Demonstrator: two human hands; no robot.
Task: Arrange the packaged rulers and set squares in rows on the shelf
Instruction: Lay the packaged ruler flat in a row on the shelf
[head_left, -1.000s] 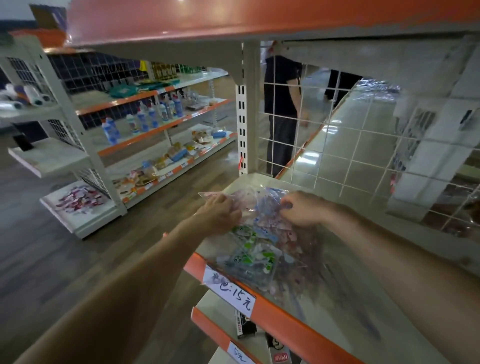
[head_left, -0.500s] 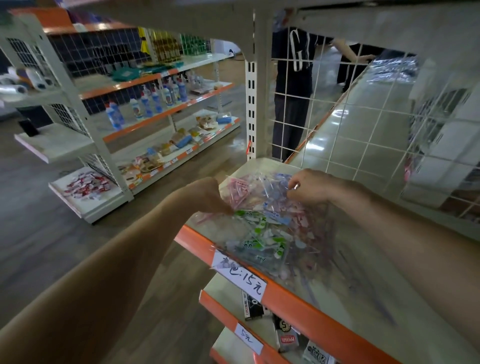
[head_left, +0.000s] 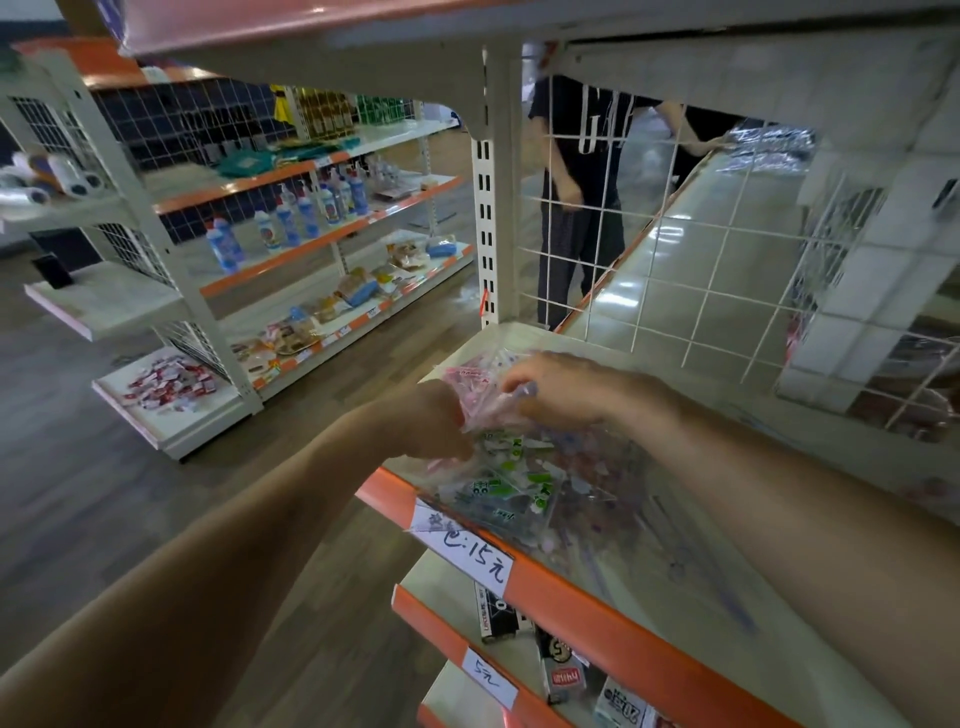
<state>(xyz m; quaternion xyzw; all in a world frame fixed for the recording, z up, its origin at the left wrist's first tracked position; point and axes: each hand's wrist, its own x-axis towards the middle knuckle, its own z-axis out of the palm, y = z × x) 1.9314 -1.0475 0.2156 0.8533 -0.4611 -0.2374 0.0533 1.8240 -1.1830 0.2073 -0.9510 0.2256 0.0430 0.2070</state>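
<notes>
Both hands have drawn together since half a second ago, closing on the pink packet at the 12 o'clock end of the pile. The left hand curls round the packet's 9 o'clock edge, and the right hand pinches it at 3 o'clock with bent fingers. The pile lies overlapped at the left end of the shelf, behind the label. No rows are formed yet, and the hands seem to be singling out one packet to place.
</notes>
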